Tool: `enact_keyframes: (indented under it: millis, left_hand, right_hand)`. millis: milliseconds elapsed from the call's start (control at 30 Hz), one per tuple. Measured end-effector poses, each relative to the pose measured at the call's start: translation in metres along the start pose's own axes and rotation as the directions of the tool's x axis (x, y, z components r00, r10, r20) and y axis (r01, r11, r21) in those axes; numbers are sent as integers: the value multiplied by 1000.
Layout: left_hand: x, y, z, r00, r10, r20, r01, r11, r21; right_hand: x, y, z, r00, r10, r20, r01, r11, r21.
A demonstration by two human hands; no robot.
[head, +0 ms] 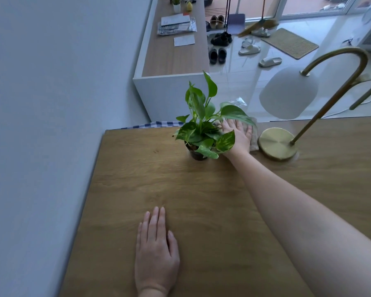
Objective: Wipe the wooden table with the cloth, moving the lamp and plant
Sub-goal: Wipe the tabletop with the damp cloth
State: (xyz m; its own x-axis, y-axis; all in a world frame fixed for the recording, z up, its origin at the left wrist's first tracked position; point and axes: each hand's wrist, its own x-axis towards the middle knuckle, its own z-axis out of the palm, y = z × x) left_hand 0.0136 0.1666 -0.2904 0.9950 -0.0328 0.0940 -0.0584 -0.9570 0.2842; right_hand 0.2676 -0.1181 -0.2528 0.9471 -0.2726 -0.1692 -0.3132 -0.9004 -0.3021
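1. Nearest me, on the brown wooden table point(201, 200), my left hand point(156, 251) lies flat, palm down. Its fingers are straight and close together, and it holds nothing.
2. Past it, my bare right arm reaches diagonally across the tabletop toward the far edge.
3. At that far edge my right hand point(238, 136) presses palm-down on the pale beige cloth point(254, 140). The fingers are straight, not curled round it, and only a strip of the cloth shows at the hand's right side.
4. Just left of that hand the green leafy plant point(204, 125) stands upright in its small dark pot, and its leaves overlap my thumb and fingertips.
5. Just right of the cloth sits the brass lamp point(276, 143) on its round base. I cannot tell whether cloth and base touch. The slanted stem rises to a hook, from which a white dome shade point(287, 93) hangs.
6. Beyond the table, a white cabinet point(169, 93) with a wooden top runs along the grey wall point(51, 82), with papers lying on it.
7. Farthest off, several shoes and pale slippers point(270, 61) lie scattered on the glossy white floor beside 1 woven mat point(291, 42).
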Motion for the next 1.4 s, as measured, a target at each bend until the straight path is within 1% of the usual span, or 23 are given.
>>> enact_keyframes:
  millis: [133, 333, 433, 600, 667, 767, 867, 933, 1033, 1067, 1100, 1133, 1233, 1300, 1333, 1400]
  left_hand:
    - [2, 2, -2, 1000, -13, 15, 12, 1000, 14]
    - [3, 3, -7, 999, -28, 35, 28, 999, 27]
    - [4, 5, -8, 999, -28, 44, 27, 999, 27]
    - [2, 8, -11, 998, -35, 45, 34, 999, 17]
    - [0, 9, -13, 999, -29, 35, 30, 1000, -9]
    - [-3, 9, -16, 998, -40, 50, 41, 998, -37]
    - [-19, 13, -26, 997, -61, 54, 65, 996, -64]
    - [-41, 21, -34, 997, -60, 47, 63, 996, -68]
    - [-83, 36, -37, 998, -27, 49, 30, 997, -74]
    - [-98, 41, -36, 998, -15, 53, 19, 998, -65]
    - [-112, 45, -33, 998, -9, 58, 12, 998, -55]
    - [-125, 49, -30, 998, -5, 62, 8, 999, -49]
    - [-155, 56, -23, 998, 11, 66, -10, 1000, -17]
    - [-161, 58, -22, 998, 0, 58, 0, 1000, 2]
    - [-160, 59, -22, 998, -16, 60, 15, 1000, 9]
    - [-160, 61, -21, 996, -42, 74, 41, 999, 24]
  right_hand:
    - [-17, 9, 11, 998, -70, -9, 69, 997, -45]
    - [-83, 6, 26, 998, -46, -30, 46, 999, 7]
    - [-134, 7, 36, 998, -57, -32, 57, 998, 22]
    - [-244, 17, 47, 992, -127, 7, 126, 991, 39]
    - [-300, 33, 47, 986, -163, 40, 163, 987, 16]
    - [-362, 85, 38, 981, -177, 84, 181, 982, -53]
    - [-362, 143, 13, 991, -89, 96, 102, 984, -149]
    - [-335, 159, 1, 996, 19, 87, -5, 988, -154]
    - [-298, 133, 9, 981, 192, 32, -187, 974, -128]
    - [-295, 118, 14, 977, 213, 30, -209, 971, -113]
    - [-296, 103, 19, 980, 193, 42, -189, 977, -98]
    - [-304, 90, 24, 989, 133, 62, -127, 988, -91]
    - [-362, 77, 35, 986, -119, 114, 129, 989, -78]
    - [-409, 97, 40, 969, -221, 111, 232, 968, -93]
    - [-428, 116, 40, 964, -246, 102, 256, 961, -103]
    - [-449, 165, 29, 968, -239, 82, 248, 960, -131]
